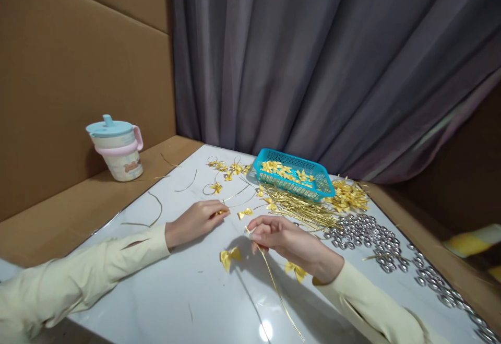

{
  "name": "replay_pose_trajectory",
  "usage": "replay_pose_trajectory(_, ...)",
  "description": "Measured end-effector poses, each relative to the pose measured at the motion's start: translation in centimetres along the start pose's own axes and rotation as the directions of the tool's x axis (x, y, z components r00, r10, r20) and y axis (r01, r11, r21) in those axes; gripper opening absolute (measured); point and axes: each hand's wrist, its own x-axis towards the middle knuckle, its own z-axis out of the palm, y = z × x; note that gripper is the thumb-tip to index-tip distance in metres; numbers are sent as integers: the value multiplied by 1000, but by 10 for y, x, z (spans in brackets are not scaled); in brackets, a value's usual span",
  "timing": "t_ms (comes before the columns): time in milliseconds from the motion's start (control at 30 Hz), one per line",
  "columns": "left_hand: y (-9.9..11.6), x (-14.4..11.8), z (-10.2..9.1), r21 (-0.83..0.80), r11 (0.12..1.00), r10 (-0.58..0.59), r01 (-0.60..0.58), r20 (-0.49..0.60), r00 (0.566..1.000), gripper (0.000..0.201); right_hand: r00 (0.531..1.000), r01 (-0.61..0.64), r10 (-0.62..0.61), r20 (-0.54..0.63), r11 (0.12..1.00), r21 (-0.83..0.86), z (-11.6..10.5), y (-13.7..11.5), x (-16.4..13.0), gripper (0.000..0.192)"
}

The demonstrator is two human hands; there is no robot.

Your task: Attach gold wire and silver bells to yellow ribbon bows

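Left hand (194,222): fingertips pinched together on a small gold bow (221,212).
Right hand (288,243): fingers clamped on 1 gold wire (274,281), trailing below.

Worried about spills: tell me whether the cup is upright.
Upright: the cup stands on its base on the brown ledge, lid on top.

Your left hand (194,221) rests on the white table (188,292), fingertips pinching a small gold bow (221,212). Your right hand (287,242) pinches a gold wire (276,286) that trails toward you. Another bow (229,257) lies between your hands, and a teal basket (294,173) sits beyond them.
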Motion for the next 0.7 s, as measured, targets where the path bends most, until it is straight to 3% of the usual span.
replay_pose_trajectory(167,-15,0,1,114,993,31,-35,36,999,27,996,10,-4,-88,997,76,-11,-4,-19,24)
replay_pose_trajectory(267,-8,-3,-10,171,979,104,-111,46,993,31,988,22,-3,-155,992,123,-18,-9,-30,22)
replay_pose_trajectory(333,6,-8,-17,147,959,227,-241,103,968,37,979,47,-19,-202,990,133,-22,-11,-37,21)
replay_pose_trajectory(400,22,-15,-20,28,924,364,-381,233,902,44,968,80,-44,-249,988,136,-24,-11,-45,19)
replay_pose_trajectory(467,35,-23,-16,-137,863,501,-487,366,784,58,958,110,-65,-280,983,150,-26,-9,-52,16)
replay_pose_trajectory(533,39,-28,-7,-228,846,531,-481,425,733,69,951,125,-70,-300,978,165,-28,-7,-59,14)
replay_pose_trajectory(700,19,-25,7,-135,901,422,-411,484,767,68,912,162,-51,-406,956,243,-33,2,-73,15)
